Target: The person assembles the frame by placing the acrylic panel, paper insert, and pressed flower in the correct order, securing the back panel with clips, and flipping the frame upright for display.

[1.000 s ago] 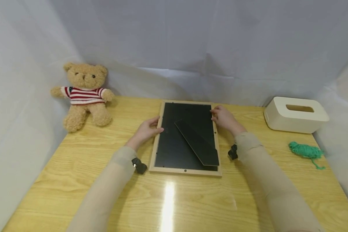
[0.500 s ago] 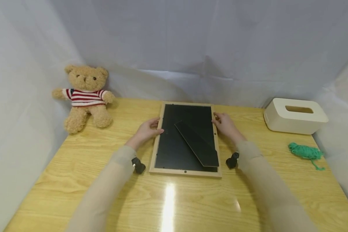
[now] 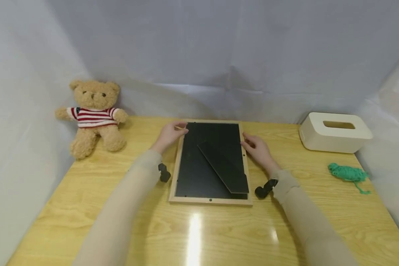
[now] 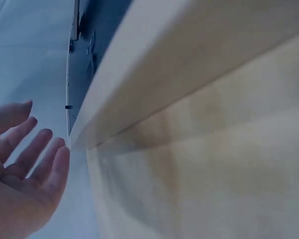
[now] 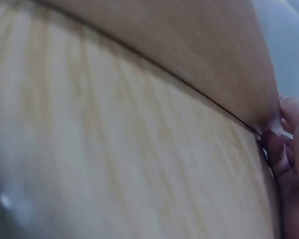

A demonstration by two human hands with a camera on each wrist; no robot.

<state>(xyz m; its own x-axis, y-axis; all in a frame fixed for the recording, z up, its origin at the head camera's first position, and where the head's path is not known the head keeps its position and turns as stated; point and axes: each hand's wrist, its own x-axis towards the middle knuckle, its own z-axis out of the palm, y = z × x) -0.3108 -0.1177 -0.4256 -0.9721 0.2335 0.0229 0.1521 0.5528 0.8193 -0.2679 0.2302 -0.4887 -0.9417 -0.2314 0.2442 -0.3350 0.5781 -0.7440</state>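
A picture frame (image 3: 210, 201) with a light wood border lies face down on the table, its black backing (image 3: 199, 177) up. The black easel stand (image 3: 224, 168) slants across that backing, its wide end near the lower right corner. By the frame's far left corner is my left hand (image 3: 170, 136), thumb and fingers apart and loosely bent. In the left wrist view the fingers (image 4: 32, 152) show a gap from the frame. My right hand (image 3: 259, 150) holds the frame's right edge; in the right wrist view the thumb and a fingertip (image 5: 273, 143) meet its side.
A teddy bear (image 3: 94, 118) in a striped sweater sits at the back left. On the right stand a cream tissue box (image 3: 336, 135) and a bundle of green yarn (image 3: 347, 172). A pale cloth (image 3: 212, 44) hangs behind the wooden table (image 3: 232, 236).
My left hand has moved away from me along the frame's left side to its far corner. My right hand has come slightly nearer along the right edge. The frame itself stays about in place.
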